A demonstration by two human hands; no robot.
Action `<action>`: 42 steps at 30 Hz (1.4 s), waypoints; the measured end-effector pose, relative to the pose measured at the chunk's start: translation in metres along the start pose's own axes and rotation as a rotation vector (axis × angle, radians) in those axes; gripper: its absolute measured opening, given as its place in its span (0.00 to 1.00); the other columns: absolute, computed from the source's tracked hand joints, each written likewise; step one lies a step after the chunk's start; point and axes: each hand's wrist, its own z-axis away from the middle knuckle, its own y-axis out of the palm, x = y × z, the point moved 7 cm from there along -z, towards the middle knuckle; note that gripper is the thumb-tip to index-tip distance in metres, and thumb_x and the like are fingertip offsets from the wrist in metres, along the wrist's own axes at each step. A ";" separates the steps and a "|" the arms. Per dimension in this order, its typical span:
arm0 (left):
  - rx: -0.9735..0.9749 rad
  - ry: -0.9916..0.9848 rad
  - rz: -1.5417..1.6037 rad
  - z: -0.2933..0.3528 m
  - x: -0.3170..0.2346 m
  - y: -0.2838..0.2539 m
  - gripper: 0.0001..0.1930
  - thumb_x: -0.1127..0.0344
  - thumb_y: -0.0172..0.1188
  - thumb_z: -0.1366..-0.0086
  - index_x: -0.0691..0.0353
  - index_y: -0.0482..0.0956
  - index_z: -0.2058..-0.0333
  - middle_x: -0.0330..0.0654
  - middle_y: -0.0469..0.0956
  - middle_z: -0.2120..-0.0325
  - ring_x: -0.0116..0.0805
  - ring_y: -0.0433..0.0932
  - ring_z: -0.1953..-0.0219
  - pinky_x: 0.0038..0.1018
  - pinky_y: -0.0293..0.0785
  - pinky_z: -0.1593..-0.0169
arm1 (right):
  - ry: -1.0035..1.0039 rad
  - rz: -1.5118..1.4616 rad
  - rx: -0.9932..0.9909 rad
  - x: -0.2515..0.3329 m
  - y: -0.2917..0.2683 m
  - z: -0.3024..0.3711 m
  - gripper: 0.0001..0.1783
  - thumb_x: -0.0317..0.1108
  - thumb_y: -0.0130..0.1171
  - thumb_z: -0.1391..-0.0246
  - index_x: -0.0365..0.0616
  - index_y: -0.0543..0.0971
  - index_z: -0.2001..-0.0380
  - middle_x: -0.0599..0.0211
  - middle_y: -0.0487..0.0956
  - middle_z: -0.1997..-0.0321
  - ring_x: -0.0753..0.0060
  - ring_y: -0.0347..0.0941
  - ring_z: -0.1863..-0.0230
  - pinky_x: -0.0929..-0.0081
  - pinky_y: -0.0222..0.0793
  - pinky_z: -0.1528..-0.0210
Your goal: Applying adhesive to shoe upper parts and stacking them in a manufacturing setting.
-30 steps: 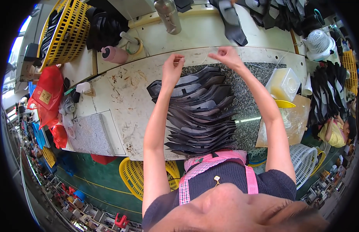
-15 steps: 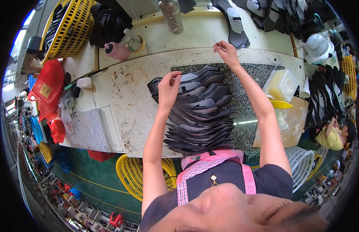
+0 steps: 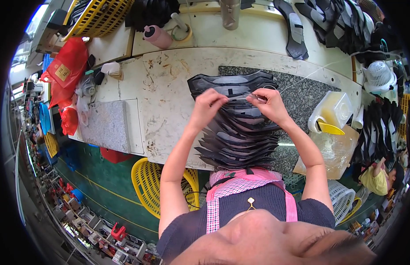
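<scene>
A long row of black shoe-upper pieces (image 3: pixel 240 150) with grey patches lies overlapped in front of me, running down to the table's near edge. Over its far end, my left hand (image 3: pixel 207 108) has its fingertips pinched together above the foremost pieces; whatever is between them is too small to make out. Close by on the right, my right hand (image 3: pixel 270 104) is closed around a thin, slender tool, mostly hidden by the fingers. A pale cord (image 3: pixel 308 78) runs from near that hand toward the right. Both hands are close to the grey patches.
A speckled stone slab (image 3: pixel 315 92) lies under the row's right side. To the right stands a clear plastic container (image 3: pixel 333 108) with a yellow part. Another slab (image 3: pixel 105 126) lies left. A pink bottle (image 3: pixel 157 37) and a metal flask (image 3: pixel 230 15) stand at the back; a yellow basket (image 3: pixel 141 181) is below.
My right hand has come down from beyond the far end of the row to the pieces, beside my left hand. The whole view has shifted, so the table's things sit further right.
</scene>
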 end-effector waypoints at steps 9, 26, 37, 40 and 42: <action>0.052 -0.243 -0.260 -0.037 0.067 -0.034 0.07 0.65 0.65 0.49 0.63 0.81 0.74 0.43 0.77 0.79 0.35 0.75 0.77 0.28 0.70 0.70 | 0.040 0.368 -0.123 -0.027 0.010 -0.031 0.10 0.40 0.60 0.60 0.44 0.78 0.79 0.62 0.77 0.78 0.54 0.75 0.73 0.63 0.69 0.72; 0.152 -0.362 -0.702 -0.050 0.054 -0.018 0.06 0.64 0.64 0.51 0.59 0.80 0.75 0.43 0.78 0.78 0.44 0.77 0.68 0.38 0.71 0.63 | 0.284 0.514 -0.054 -0.062 -0.005 -0.065 0.09 0.36 0.60 0.67 0.47 0.81 0.77 0.55 0.80 0.73 0.51 0.77 0.66 0.59 0.73 0.63; -0.033 0.034 -0.539 -0.076 -0.002 0.027 0.12 0.71 0.57 0.47 0.60 0.74 0.62 0.42 0.75 0.68 0.40 0.73 0.60 0.36 0.66 0.57 | 0.011 0.320 -0.352 -0.054 -0.059 -0.061 0.11 0.38 0.63 0.63 0.47 0.81 0.73 0.59 0.79 0.74 0.57 0.76 0.68 0.63 0.72 0.63; 0.119 0.036 -0.270 -0.100 0.017 0.054 0.11 0.70 0.59 0.46 0.63 0.76 0.63 0.44 0.76 0.70 0.40 0.75 0.66 0.32 0.70 0.60 | 0.148 0.231 -0.225 -0.061 -0.077 -0.050 0.21 0.51 0.60 0.55 0.42 0.80 0.75 0.61 0.76 0.79 0.64 0.74 0.73 0.70 0.68 0.68; 0.200 0.061 -0.220 -0.113 0.011 0.074 0.11 0.70 0.60 0.47 0.64 0.76 0.63 0.45 0.77 0.71 0.39 0.76 0.69 0.31 0.71 0.62 | 0.317 0.137 -0.015 -0.081 -0.075 -0.035 0.30 0.57 0.51 0.47 0.36 0.77 0.78 0.63 0.73 0.83 0.71 0.70 0.76 0.73 0.63 0.72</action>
